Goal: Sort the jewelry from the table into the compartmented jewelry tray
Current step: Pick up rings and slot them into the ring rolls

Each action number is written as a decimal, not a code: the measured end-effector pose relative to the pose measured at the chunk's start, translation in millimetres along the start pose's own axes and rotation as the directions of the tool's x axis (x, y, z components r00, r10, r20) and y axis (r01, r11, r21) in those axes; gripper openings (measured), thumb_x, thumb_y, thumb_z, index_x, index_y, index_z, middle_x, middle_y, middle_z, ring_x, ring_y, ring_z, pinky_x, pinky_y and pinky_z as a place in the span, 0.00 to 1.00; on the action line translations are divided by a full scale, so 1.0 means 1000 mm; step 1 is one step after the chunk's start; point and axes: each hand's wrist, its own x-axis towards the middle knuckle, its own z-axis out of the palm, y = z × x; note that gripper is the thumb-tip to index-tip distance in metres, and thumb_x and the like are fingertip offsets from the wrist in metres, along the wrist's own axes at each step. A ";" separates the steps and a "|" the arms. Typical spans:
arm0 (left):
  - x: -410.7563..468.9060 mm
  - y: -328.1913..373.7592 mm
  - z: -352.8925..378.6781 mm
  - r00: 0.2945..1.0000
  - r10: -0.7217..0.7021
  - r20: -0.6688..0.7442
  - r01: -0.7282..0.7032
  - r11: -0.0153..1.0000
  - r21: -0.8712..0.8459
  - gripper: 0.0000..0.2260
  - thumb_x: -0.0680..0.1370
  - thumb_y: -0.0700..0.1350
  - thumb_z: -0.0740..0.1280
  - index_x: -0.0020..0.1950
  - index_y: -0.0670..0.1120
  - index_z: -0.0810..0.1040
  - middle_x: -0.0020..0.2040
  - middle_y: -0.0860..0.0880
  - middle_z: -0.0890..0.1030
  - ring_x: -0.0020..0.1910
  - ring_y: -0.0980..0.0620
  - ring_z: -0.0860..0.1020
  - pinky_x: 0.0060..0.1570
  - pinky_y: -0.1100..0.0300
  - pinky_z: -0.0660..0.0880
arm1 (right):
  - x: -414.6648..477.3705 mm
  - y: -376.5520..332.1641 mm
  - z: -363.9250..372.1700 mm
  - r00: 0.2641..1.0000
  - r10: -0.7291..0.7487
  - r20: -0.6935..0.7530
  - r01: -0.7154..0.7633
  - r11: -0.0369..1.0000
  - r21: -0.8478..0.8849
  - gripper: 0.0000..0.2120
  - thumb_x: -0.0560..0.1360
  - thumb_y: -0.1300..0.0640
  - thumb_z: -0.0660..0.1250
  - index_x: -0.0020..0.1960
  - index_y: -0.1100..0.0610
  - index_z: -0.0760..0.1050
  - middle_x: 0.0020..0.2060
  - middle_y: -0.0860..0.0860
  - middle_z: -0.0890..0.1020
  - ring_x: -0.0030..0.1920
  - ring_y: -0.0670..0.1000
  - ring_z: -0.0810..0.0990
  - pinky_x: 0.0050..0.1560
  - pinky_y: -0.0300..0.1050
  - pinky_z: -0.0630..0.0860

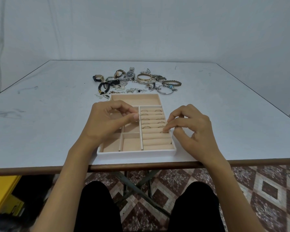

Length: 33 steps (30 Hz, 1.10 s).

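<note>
A white jewelry tray (pixel 136 154) with beige lining sits at the table's near edge. Its right side holds ring rolls with several rings (pixel 160 118) tucked into the upper slots. My left hand (pixel 107 121) hovers over the tray's left compartments and pinches a thin ring (pixel 138 118) between thumb and forefinger. My right hand (pixel 191 129) is at the tray's right side, its fingertips pressing a ring (pixel 162 131) into a slot at the right end of the rolls. A pile of jewelry (pixel 137 82) lies beyond the tray.
The pile holds watches (pixel 130 74), a gold bangle (pixel 144 77), beaded bracelets (pixel 172 83), a black cord bracelet (pixel 104 87) and chains. The white table (pixel 40 114) ends at a brown front edge. A yellow box (pixel 2 195) sits on the floor at the left.
</note>
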 end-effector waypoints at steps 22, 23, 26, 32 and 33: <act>0.004 0.005 0.004 0.952 0.246 0.183 -0.280 0.940 0.195 0.06 0.66 0.54 0.77 0.39 0.55 0.84 0.37 0.58 0.83 0.40 0.56 0.79 0.52 0.65 0.68 | 0.005 0.018 0.012 0.729 0.562 0.391 -0.288 0.770 -0.569 0.26 0.83 0.46 0.42 0.79 0.52 0.47 0.78 0.50 0.47 0.78 0.48 0.44 0.77 0.52 0.42; 0.005 0.007 0.005 0.945 0.254 0.207 -0.300 0.926 0.229 0.07 0.66 0.57 0.75 0.39 0.57 0.84 0.37 0.59 0.83 0.42 0.56 0.78 0.54 0.63 0.64 | 0.006 0.018 0.012 0.721 0.569 0.396 -0.284 0.763 -0.581 0.26 0.83 0.46 0.41 0.79 0.53 0.46 0.78 0.50 0.48 0.78 0.48 0.44 0.77 0.52 0.42; 0.008 0.009 0.008 0.899 0.306 0.314 -0.404 0.857 0.321 0.10 0.68 0.61 0.70 0.41 0.57 0.84 0.37 0.60 0.83 0.42 0.58 0.77 0.55 0.60 0.61 | 0.007 0.016 0.012 0.713 0.577 0.399 -0.279 0.756 -0.592 0.26 0.83 0.46 0.41 0.79 0.53 0.47 0.78 0.50 0.48 0.78 0.48 0.45 0.77 0.53 0.42; 0.009 0.009 0.010 0.852 0.346 0.393 -0.507 0.733 0.454 0.12 0.70 0.62 0.66 0.40 0.57 0.83 0.36 0.60 0.82 0.39 0.62 0.76 0.55 0.54 0.63 | 0.007 0.016 0.011 0.722 0.568 0.395 -0.285 0.765 -0.578 0.26 0.83 0.45 0.42 0.79 0.52 0.48 0.78 0.50 0.49 0.78 0.48 0.45 0.77 0.52 0.42; 0.009 0.009 0.010 0.848 0.350 0.398 -0.514 0.723 0.461 0.11 0.70 0.61 0.66 0.40 0.57 0.83 0.35 0.60 0.81 0.39 0.62 0.75 0.54 0.54 0.62 | 0.007 0.016 0.011 0.725 0.565 0.394 -0.286 0.767 -0.575 0.26 0.83 0.45 0.42 0.79 0.52 0.48 0.78 0.50 0.49 0.78 0.48 0.45 0.77 0.52 0.42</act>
